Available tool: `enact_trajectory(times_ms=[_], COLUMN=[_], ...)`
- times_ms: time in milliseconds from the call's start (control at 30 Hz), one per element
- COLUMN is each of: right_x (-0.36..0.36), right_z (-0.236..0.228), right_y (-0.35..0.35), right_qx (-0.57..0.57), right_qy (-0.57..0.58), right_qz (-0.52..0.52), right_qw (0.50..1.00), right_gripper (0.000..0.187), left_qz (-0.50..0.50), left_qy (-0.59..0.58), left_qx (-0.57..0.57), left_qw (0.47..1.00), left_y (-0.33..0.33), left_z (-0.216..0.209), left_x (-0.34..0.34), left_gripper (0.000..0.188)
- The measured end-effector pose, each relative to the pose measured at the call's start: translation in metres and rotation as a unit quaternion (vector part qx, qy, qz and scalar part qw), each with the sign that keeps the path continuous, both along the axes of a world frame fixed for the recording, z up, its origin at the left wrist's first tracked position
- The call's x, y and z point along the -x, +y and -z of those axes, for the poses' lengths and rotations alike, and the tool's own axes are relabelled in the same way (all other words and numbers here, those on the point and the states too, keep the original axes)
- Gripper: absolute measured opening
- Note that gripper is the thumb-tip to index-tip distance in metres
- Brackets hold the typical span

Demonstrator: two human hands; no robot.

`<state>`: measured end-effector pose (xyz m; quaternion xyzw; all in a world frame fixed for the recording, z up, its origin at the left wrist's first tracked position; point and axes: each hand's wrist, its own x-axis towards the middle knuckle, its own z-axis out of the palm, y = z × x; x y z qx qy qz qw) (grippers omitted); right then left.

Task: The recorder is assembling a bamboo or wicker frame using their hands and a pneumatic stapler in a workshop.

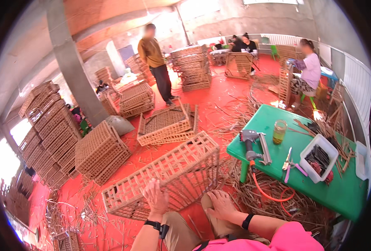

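A long brown woven wicker basket (185, 161) stands tilted on its side before my knees, its open lattice facing up. My left hand (156, 197) lies on its near edge, the fingers curled over the lattice and closed on it. My right hand (222, 205) rests on my right knee, fingers spread and nothing in them, near the basket's right end. On the green table (256, 121) to my right lie a nail gun (251, 144) with an orange air hose (263, 188), a pair of pliers (294, 169) and scissors-like cutters (287, 159).
A glass jar of yellowish liquid (279, 131) and a white tub (319, 159) of dark strips share the table. Cane scraps litter the red floor (219, 100). Stacked baskets (53, 129) stand left, beside a pillar (74, 62). A standing person (155, 54) and seated co-workers (309, 71) are farther off.
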<state>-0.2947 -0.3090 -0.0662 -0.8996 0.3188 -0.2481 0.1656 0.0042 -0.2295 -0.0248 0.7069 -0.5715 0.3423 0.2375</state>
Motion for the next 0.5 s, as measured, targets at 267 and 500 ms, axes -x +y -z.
enact_trajectory(times_ms=[267,500], right_x=[0.024,0.039], right_z=[0.004,0.008], right_y=[-0.017,-0.021], right_qx=[0.025,0.006], right_qy=[-0.009,0.017], right_qz=[0.063,0.085], right_qw=[0.998,0.996], right_gripper=[0.076,0.077], left_qz=[-0.021,-0.038], left_qy=[0.028,0.030], left_qx=[0.010,0.013], left_qw=[0.999,0.999], left_y=[-0.040,-0.062], left_z=[-0.012,-0.001], left_x=[-0.033,-0.057], left_gripper=[0.069,0.060])
